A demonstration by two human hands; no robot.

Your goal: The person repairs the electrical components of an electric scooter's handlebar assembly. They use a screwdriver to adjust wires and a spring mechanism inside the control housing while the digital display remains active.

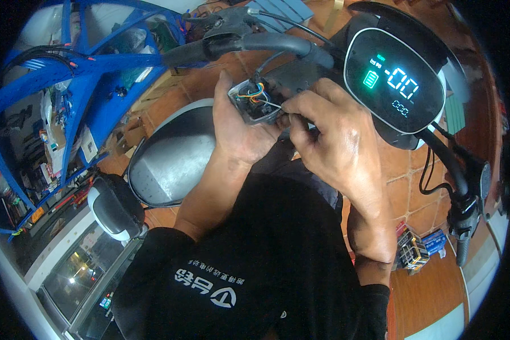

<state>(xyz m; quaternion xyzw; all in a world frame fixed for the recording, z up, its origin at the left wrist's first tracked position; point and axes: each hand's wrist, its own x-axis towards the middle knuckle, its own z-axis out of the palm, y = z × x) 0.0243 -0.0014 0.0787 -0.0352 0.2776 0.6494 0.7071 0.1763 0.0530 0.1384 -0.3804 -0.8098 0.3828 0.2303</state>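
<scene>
Head view: at upper centre of the frame the left hand (238, 127) cups an opened grey switch housing (254, 102), fingers closed around it and tilting it so its coloured wires (254, 92) face up. The right hand (328, 133), just right of it, pinches its fingertips at the housing's edge, probably on a wire or small part; which, I cannot tell. Above runs the handlebar (249, 44); upper right glows the scooter's display (394, 79).

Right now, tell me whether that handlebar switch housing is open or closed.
Open. The switch housing in the left hand shows bare coloured wires inside, with no cover over them; the right hand fingers work at its edge.
</scene>
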